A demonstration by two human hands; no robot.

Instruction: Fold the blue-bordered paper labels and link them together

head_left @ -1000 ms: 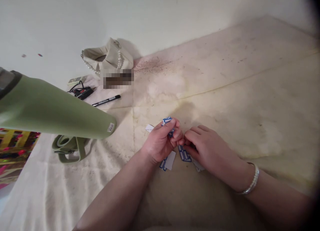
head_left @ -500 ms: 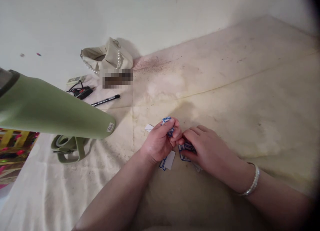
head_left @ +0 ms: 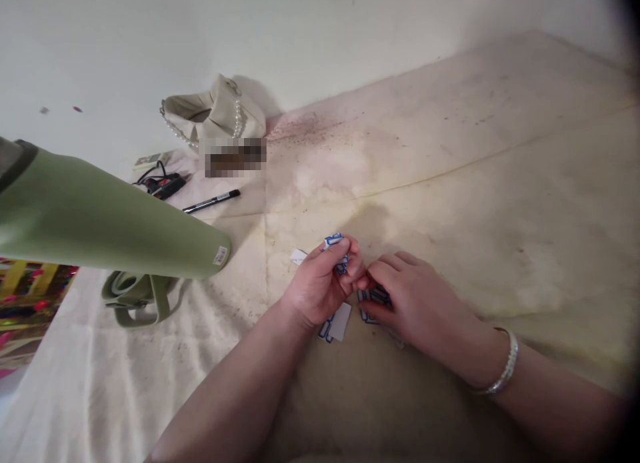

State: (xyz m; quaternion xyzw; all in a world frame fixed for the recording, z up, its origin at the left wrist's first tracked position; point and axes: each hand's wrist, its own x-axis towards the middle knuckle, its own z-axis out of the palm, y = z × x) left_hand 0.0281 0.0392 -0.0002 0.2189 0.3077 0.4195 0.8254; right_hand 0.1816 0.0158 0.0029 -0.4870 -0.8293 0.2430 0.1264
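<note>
My left hand [head_left: 327, 273] is closed, its thumb pressing a folded white label with blue borders [head_left: 333, 240] against the curled fingers. Close beside it, my right hand [head_left: 415, 299] bends its thumb and fingers round more blue-bordered labels [head_left: 369, 311]; how many it holds is hidden. The fingertips of both hands meet or nearly meet. Below the left wrist, a plain white paper piece [head_left: 341, 322] overlaps another blue-bordered label [head_left: 325, 329] on the cloth. A small white slip [head_left: 299, 256] shows behind the left hand.
A tall green bottle [head_left: 115, 216] leans across the left side, with a green strap-like holder [head_left: 137, 299] below it. Farther back are a black pen [head_left: 212, 201], a black corded object [head_left: 167, 185] and a cream bag with pearl strands [head_left: 220, 113]. Stained, creased cloth [head_left: 475, 229] covers the table.
Both hands stay nearly in place. The right fingers shift very slightly over the labels beneath them.
</note>
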